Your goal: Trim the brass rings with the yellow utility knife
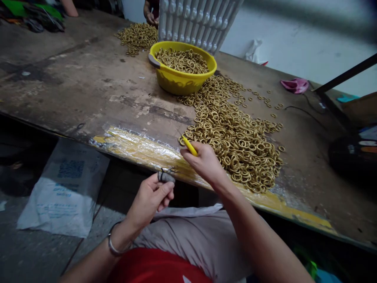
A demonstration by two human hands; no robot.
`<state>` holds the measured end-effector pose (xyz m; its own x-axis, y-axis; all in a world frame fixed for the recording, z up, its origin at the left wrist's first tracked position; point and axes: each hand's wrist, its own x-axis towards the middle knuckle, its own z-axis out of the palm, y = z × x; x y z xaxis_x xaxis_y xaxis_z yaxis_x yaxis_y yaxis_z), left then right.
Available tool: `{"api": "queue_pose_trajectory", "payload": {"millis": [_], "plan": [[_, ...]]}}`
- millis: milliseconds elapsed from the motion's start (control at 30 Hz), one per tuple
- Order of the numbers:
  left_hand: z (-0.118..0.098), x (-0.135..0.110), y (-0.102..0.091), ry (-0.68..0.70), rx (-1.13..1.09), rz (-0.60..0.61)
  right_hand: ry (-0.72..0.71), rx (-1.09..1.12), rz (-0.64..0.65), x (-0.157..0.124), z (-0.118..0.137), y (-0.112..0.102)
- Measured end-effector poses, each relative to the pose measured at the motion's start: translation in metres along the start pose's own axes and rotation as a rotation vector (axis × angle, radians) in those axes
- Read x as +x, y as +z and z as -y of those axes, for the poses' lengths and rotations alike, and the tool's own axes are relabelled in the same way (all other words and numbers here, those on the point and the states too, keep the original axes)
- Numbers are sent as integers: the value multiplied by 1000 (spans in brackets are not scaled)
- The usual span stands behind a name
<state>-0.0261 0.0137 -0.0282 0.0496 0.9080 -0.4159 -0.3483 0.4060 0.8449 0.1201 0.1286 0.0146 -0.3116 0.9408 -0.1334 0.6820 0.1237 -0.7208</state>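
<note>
My right hand (pixel 204 161) is closed round a slim tool with a yellow handle (pixel 190 146); its thin tip points up and left, too fine to make out clearly. That hand is over the table's front edge, beside the near end of a heap of brass-coloured rings (pixel 235 137). Lower and to the left, my left hand (pixel 156 194) is closed, thumb pressed against the fingers, just off the edge. A grey wrap (pixel 165 177) bound with black cord covers one of its fingertips. Whatever lies between those fingers is hidden.
A yellow basin (pixel 182 80) full of rings stands behind the heap. Beyond it are a ribbed grey panel (pixel 194 21), another ring pile (pixel 138 37) and another person's hand (pixel 151 19). Shiny yellow tape (pixel 141 147) covers the table's front edge. A white sack (pixel 66 188) lies below left.
</note>
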Motion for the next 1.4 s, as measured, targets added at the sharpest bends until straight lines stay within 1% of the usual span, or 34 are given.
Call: {"api": "queue_pose_trajectory", "payload": {"millis": [33, 100, 133, 167, 233, 333, 467, 567, 633, 700, 767, 833, 900, 1033, 1133, 1400], "plan": [[-1, 2, 1, 68, 69, -54, 75, 236, 109, -9, -3, -2], [-3, 3, 4, 176, 182, -103, 226, 635, 308, -24, -8, -2], [-3, 4, 6, 212, 222, -107, 288, 770, 373, -30, -10, -2], [-4, 4, 8, 235, 253, -101, 333, 867, 412, -35, -12, -1], [-4, 3, 10, 260, 295, -85, 397, 984, 452, -40, -15, 1], [-3, 1, 13, 307, 328, -68, 466, 1088, 487, -44, -17, 2], [-1, -2, 16, 340, 361, -44, 496, 1100, 503, -47, -17, 5], [-3, -3, 17, 261, 326, -58, 455, 1027, 459, -51, -16, 7], [-5, -2, 17, 171, 266, -20, 370, 883, 367, -57, -15, 7], [-6, 0, 15, 93, 189, 53, 197, 591, 203, -67, -17, 5], [-5, 1, 13, 43, 114, 111, 1, 222, 41, -81, -20, 4], [-3, 2, 12, 21, 66, 138, -126, -78, -46, -95, -24, 3], [-2, 2, 13, 26, 49, 146, -166, -258, -67, -107, -29, 4], [-4, -2, 17, 41, 56, 145, -182, -471, -79, -117, -34, 8], [-7, -5, 18, 57, 94, 129, -177, -545, -82, -116, -34, 10], [-8, -5, 15, 112, 228, 125, -158, -616, -31, -112, -28, 16]]}}
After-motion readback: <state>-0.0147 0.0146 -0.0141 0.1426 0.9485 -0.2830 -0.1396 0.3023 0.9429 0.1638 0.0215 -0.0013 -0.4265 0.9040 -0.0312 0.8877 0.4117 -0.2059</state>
